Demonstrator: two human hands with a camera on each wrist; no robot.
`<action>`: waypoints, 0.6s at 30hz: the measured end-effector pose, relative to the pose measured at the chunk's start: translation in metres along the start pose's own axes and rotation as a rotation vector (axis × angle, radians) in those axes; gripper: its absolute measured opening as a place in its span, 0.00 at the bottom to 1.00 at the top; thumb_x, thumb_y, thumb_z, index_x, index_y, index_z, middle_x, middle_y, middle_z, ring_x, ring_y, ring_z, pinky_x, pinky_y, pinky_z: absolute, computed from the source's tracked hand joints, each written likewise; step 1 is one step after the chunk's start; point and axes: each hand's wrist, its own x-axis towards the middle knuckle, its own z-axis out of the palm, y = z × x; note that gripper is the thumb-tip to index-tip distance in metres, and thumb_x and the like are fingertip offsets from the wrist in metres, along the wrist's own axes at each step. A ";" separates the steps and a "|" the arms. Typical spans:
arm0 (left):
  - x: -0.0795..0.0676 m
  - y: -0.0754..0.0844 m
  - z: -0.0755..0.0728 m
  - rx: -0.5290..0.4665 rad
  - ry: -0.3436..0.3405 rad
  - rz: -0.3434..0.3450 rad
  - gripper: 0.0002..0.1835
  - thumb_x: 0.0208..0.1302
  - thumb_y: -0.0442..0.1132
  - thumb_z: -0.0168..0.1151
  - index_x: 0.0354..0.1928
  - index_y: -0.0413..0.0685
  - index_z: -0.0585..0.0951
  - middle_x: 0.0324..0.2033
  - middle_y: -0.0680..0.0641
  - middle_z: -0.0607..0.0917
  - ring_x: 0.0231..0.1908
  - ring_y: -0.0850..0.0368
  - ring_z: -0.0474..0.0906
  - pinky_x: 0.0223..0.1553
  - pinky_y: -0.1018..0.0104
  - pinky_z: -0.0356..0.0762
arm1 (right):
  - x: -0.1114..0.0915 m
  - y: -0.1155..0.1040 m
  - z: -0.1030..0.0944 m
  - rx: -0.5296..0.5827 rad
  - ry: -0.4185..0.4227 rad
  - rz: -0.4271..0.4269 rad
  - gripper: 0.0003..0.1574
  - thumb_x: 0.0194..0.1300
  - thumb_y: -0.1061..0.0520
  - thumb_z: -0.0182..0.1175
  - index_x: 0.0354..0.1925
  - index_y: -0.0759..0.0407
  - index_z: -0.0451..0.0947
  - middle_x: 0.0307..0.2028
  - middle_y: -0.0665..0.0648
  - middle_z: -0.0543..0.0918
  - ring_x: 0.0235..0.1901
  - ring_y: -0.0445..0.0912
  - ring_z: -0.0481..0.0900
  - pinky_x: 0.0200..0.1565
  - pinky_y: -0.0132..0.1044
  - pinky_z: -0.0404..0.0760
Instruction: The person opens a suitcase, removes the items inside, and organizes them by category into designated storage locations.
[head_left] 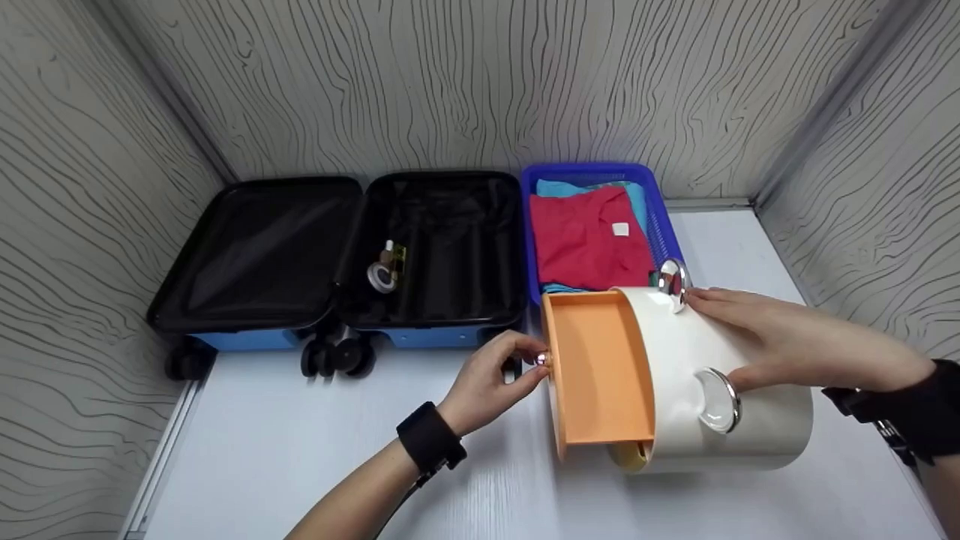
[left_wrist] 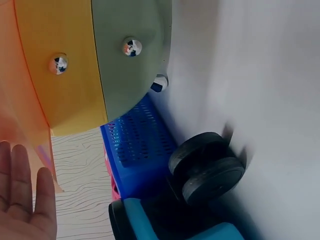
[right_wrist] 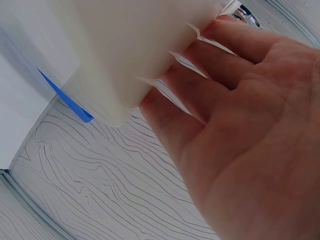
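A small white rounded cabinet [head_left: 675, 442] stands on the table at the right, with silver-rimmed ear shapes [head_left: 720, 401] on top. Its orange drawer [head_left: 604, 367] is pulled out toward the left, and the part of its inside that shows holds nothing. At the drawer's front, my left hand [head_left: 484, 386] pinches the silver knob [head_left: 541, 360] between thumb and fingers. My right hand [head_left: 802, 341] lies on the cabinet with extended fingers, thumb beside one ear. Below the orange drawer, a yellow drawer front [left_wrist: 60, 95] and a green one [left_wrist: 127, 75] show in the left wrist view.
Behind, an open suitcase [head_left: 262, 255] with black lining and blue shell holds a few small items [head_left: 382, 277]. Its black wheels [head_left: 352, 356] jut toward me. A blue basket [head_left: 660, 217] with a folded red garment [head_left: 589, 240] and turquoise cloth stands behind the cabinet.
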 end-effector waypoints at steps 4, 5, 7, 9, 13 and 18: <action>-0.001 -0.001 -0.003 -0.032 -0.019 -0.033 0.14 0.74 0.47 0.63 0.56 0.52 0.81 0.48 0.56 0.83 0.47 0.63 0.79 0.44 0.65 0.81 | -0.001 0.001 0.000 0.002 0.002 0.011 0.65 0.48 0.47 0.80 0.78 0.58 0.61 0.74 0.61 0.67 0.72 0.61 0.64 0.58 0.09 0.44; -0.001 -0.002 -0.004 -0.029 -0.023 -0.046 0.15 0.75 0.48 0.62 0.57 0.51 0.81 0.48 0.56 0.83 0.47 0.63 0.79 0.44 0.64 0.81 | -0.001 0.001 0.000 0.007 0.001 0.016 0.65 0.48 0.47 0.80 0.78 0.58 0.61 0.74 0.62 0.67 0.72 0.61 0.63 0.58 0.09 0.44; 0.001 -0.005 -0.009 0.000 -0.025 -0.072 0.16 0.77 0.49 0.59 0.59 0.50 0.81 0.49 0.56 0.83 0.47 0.63 0.79 0.46 0.62 0.81 | -0.002 0.002 0.001 0.011 0.002 0.021 0.65 0.48 0.46 0.80 0.78 0.58 0.61 0.74 0.62 0.67 0.72 0.62 0.63 0.58 0.09 0.44; 0.004 -0.008 -0.018 0.062 -0.018 -0.090 0.17 0.78 0.49 0.58 0.60 0.49 0.81 0.49 0.55 0.83 0.48 0.63 0.79 0.47 0.62 0.80 | -0.002 0.002 0.001 0.012 0.004 0.025 0.66 0.47 0.46 0.81 0.78 0.58 0.61 0.74 0.62 0.67 0.72 0.62 0.63 0.58 0.09 0.44; 0.015 -0.022 -0.043 0.250 0.018 -0.112 0.18 0.76 0.47 0.60 0.60 0.48 0.81 0.51 0.54 0.85 0.52 0.61 0.80 0.53 0.61 0.79 | -0.001 0.002 0.001 0.002 0.004 0.019 0.65 0.48 0.48 0.80 0.78 0.57 0.61 0.73 0.61 0.67 0.72 0.61 0.64 0.58 0.10 0.45; 0.037 -0.045 -0.090 0.529 -0.007 -0.245 0.22 0.73 0.44 0.63 0.65 0.47 0.79 0.56 0.48 0.84 0.56 0.52 0.80 0.57 0.56 0.77 | 0.000 0.002 0.001 0.007 0.005 -0.009 0.63 0.48 0.49 0.79 0.78 0.57 0.61 0.73 0.60 0.67 0.71 0.59 0.65 0.59 0.10 0.45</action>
